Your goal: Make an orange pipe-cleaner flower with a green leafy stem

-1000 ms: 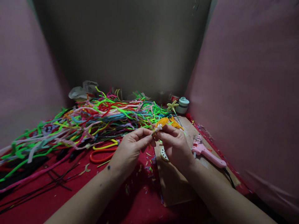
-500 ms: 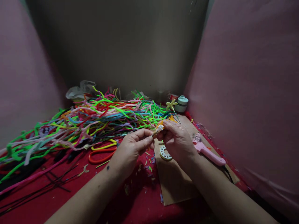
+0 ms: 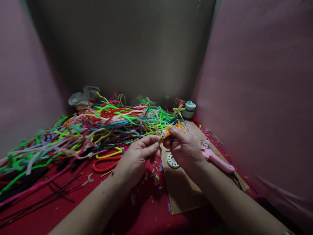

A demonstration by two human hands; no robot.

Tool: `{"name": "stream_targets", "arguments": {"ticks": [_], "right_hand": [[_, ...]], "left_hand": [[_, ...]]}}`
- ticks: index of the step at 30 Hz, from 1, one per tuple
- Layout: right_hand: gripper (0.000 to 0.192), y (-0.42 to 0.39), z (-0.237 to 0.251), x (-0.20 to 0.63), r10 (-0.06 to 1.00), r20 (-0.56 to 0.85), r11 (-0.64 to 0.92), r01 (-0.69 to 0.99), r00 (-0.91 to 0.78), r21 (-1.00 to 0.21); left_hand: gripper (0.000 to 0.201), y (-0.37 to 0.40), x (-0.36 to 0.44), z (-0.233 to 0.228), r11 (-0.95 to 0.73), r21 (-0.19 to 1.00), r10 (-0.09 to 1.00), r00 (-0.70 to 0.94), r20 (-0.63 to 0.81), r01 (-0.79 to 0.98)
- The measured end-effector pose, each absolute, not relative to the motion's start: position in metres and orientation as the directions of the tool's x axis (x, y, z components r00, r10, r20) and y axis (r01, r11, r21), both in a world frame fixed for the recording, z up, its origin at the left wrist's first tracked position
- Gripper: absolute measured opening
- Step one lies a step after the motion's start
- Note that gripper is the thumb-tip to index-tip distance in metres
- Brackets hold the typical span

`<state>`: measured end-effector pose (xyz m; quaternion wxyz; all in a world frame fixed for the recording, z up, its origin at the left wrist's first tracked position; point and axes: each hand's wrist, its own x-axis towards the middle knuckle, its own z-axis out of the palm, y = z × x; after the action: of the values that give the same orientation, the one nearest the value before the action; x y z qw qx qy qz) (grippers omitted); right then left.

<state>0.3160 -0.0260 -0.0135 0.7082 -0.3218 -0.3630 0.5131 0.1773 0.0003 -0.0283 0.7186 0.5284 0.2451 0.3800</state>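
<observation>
Left hand (image 3: 139,155) pinches the lower end of a small orange fuzzy pipe-cleaner piece with a white tip (image 3: 165,132), thumb and forefinger pressed together. Right hand (image 3: 184,147) grips the upper end, fingers curled closed around it. Piece held above red cloth table (image 3: 73,202), near the edge of a brown cardboard sheet (image 3: 181,192). Big multicolour pipe-cleaner pile (image 3: 97,124) behind. Pink glue gun (image 3: 216,160), white ring (image 3: 171,161), orange-and-yellow-handled scissors (image 3: 107,160) nearby.

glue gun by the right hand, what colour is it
Pink; the glue gun shows best in the head view, lying on the cardboard.
</observation>
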Motion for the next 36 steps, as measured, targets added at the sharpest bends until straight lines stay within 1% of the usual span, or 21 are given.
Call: {"name": "stream_targets", "arguments": {"ticks": [4, 8, 12, 16, 18, 20, 21, 22, 23, 24, 25, 26, 27, 28, 30, 33, 36], "right_hand": [[0.019, -0.025, -0.013, 0.316, 0.959, 0.197, 0.273, -0.488, 0.202, -0.829], [0.018, -0.025, -0.014, 0.315, 0.962, 0.174, 0.257, -0.489, 0.209, -0.834], [0.018, -0.026, -0.012, 0.314, 0.967, 0.170, 0.244, -0.498, 0.189, -0.832], [0.020, -0.025, -0.003, 0.325, 0.982, 0.123, 0.181, -0.535, 0.144, -0.825], [0.022, -0.023, 0.003, 0.339, 0.982, 0.101, 0.169, -0.493, 0.162, -0.854], [0.021, -0.017, 0.009, 0.359, 0.959, 0.127, 0.218, -0.373, 0.253, -0.902], [0.019, -0.013, 0.012, 0.371, 0.935, 0.171, 0.261, -0.273, 0.311, -0.926], [0.016, -0.009, 0.013, 0.382, 0.908, 0.229, 0.290, -0.135, 0.351, -0.947], [0.014, -0.003, 0.014, 0.393, 0.887, 0.285, 0.290, 0.042, 0.364, -0.956], [0.010, 0.002, 0.014, 0.403, 0.874, 0.326, 0.246, 0.251, 0.360, -0.936], [0.008, 0.008, 0.013, 0.413, 0.876, 0.340, 0.159, 0.459, 0.342, -0.874], [0.010, 0.014, 0.011, 0.420, 0.900, 0.316, 0.044, 0.661, 0.299, -0.749], [0.013, 0.020, 0.007, 0.427, 0.931, 0.266, -0.050, 0.809, 0.251, -0.586], [0.013, 0.025, 0.003, 0.431, 0.947, 0.220, -0.092, 0.851, 0.236, -0.517], [0.008, 0.032, -0.006, 0.437, 0.974, 0.124, -0.123, 0.897, 0.192, -0.426], [0.007, 0.035, -0.018, 0.438, 0.993, 0.016, -0.107, 0.934, 0.120, -0.342], [0.012, 0.032, -0.020, 0.438, 0.997, -0.028, -0.074, 0.960, 0.069, -0.270]], "left_hand": [[0.016, 0.000, 0.177, -0.027, 0.170, 0.947, 0.786, 0.617, 0.037, -0.273], [0.017, -0.001, 0.177, -0.026, 0.190, 0.947, 0.782, 0.623, 0.015, -0.261], [0.015, -0.001, 0.177, -0.025, 0.152, 0.949, 0.776, 0.628, 0.058, -0.275], [0.011, 0.000, 0.176, -0.021, 0.115, 0.946, 0.786, 0.610, 0.101, -0.304], [0.009, 0.000, 0.175, -0.019, 0.111, 0.934, 0.806, 0.580, 0.115, -0.340], [0.008, 0.000, 0.174, -0.018, 0.106, 0.924, 0.819, 0.559, 0.128, -0.368], [0.008, 0.001, 0.173, -0.018, 0.105, 0.920, 0.820, 0.556, 0.134, -0.377], [0.008, 0.002, 0.173, -0.018, 0.105, 0.918, 0.821, 0.555, 0.138, -0.383], [0.008, 0.004, 0.173, -0.018, 0.106, 0.915, 0.822, 0.553, 0.139, -0.388], [0.008, 0.005, 0.173, -0.019, 0.108, 0.913, 0.825, 0.548, 0.138, -0.394], [0.008, 0.006, 0.173, -0.019, 0.110, 0.910, 0.829, 0.542, 0.137, -0.399], [0.008, 0.007, 0.173, -0.019, 0.113, 0.908, 0.833, 0.537, 0.135, -0.403], [0.008, 0.007, 0.173, -0.019, 0.114, 0.906, 0.837, 0.530, 0.132, -0.407], [0.008, 0.008, 0.173, -0.019, 0.116, 0.905, 0.842, 0.524, 0.129, -0.410], [0.008, 0.009, 0.174, -0.019, 0.130, 0.903, 0.852, 0.512, 0.110, -0.410], [0.011, 0.011, 0.173, -0.021, 0.163, 0.905, 0.865, 0.499, 0.061, -0.392], [0.014, 0.013, 0.172, -0.023, 0.176, 0.910, 0.866, 0.499, 0.039, -0.376]]}}
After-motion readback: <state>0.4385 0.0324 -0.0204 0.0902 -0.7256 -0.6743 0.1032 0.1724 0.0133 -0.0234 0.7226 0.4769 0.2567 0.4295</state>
